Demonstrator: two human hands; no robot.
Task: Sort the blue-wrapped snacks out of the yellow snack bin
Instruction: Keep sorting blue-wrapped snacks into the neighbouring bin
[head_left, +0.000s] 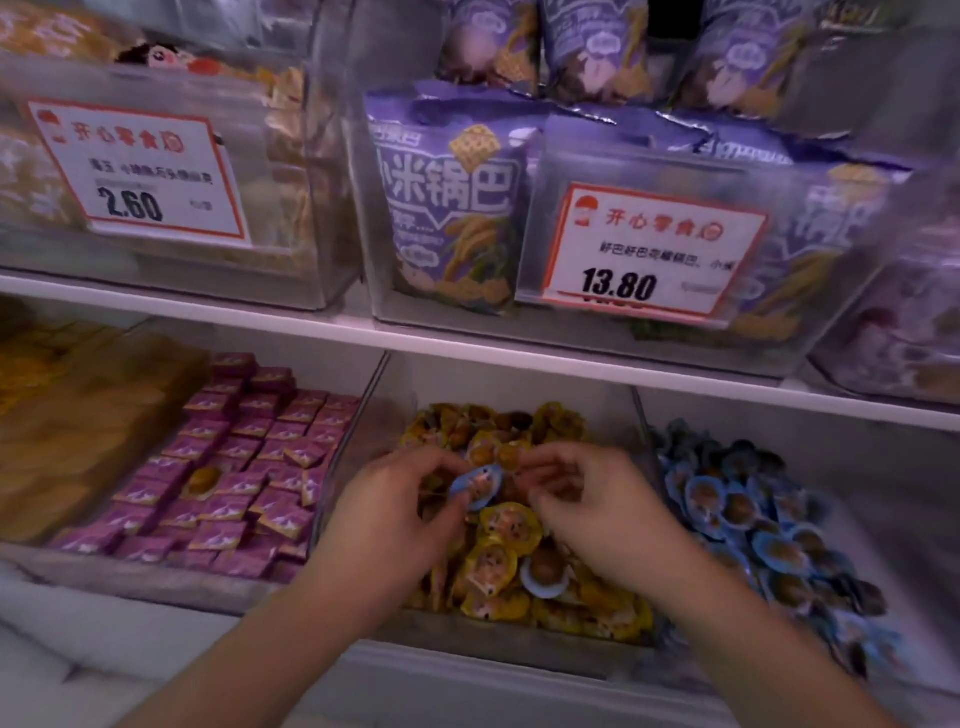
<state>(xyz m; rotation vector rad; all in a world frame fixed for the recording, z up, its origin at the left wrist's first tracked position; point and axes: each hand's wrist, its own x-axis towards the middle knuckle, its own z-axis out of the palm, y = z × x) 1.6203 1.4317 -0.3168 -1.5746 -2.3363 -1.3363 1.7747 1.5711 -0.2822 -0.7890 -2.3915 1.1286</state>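
From the head view, the left hand (400, 499) pinched a blue-wrapped snack (480, 487) over the yellow snack bin (519, 647); the right hand (587, 499) hovered beside it, fingers curled, its grip unclear. Another blue-wrapped piece (544, 571) lay among the yellow ones. Purple packets (223, 467) sat left, the blue bin (753, 514) right. Price tags above read 2.60 (132, 203) and 13.80 (621, 285).

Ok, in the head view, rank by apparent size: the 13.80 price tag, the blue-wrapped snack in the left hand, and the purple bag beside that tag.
1. Purple bag, largest.
2. 13.80 price tag, close behind it.
3. Blue-wrapped snack, pinched in the left hand, clearly smallest, although it is nearer the camera.
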